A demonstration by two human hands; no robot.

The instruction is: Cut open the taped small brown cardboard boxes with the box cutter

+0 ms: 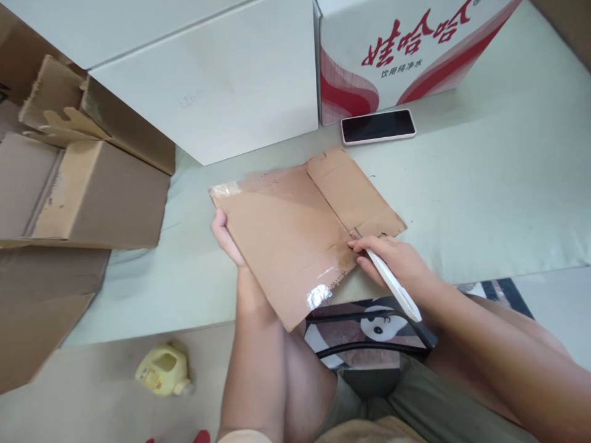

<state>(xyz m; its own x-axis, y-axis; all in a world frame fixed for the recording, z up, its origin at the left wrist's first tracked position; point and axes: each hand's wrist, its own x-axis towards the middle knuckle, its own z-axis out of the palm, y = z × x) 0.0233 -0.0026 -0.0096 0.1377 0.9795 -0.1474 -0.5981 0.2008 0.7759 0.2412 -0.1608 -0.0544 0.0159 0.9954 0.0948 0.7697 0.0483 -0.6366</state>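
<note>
A flat piece of brown cardboard point(295, 234) with a folded flap and bits of tape lies tilted over the edge of a pale green surface point(484, 197). My left hand point(225, 237) grips its left edge, fingers hidden under the sheet. My right hand point(397, 261) is closed around a white utility knife point(392, 284), whose tip rests on the crease between the main panel and the flap.
A pink-cased phone point(378, 126) lies behind the cardboard. A white box point(207, 80) and a red-and-white printed carton point(406, 49) stand at the back. Open brown boxes point(87, 184) sit at left. A yellow plastic jug point(164, 369) lies on the floor.
</note>
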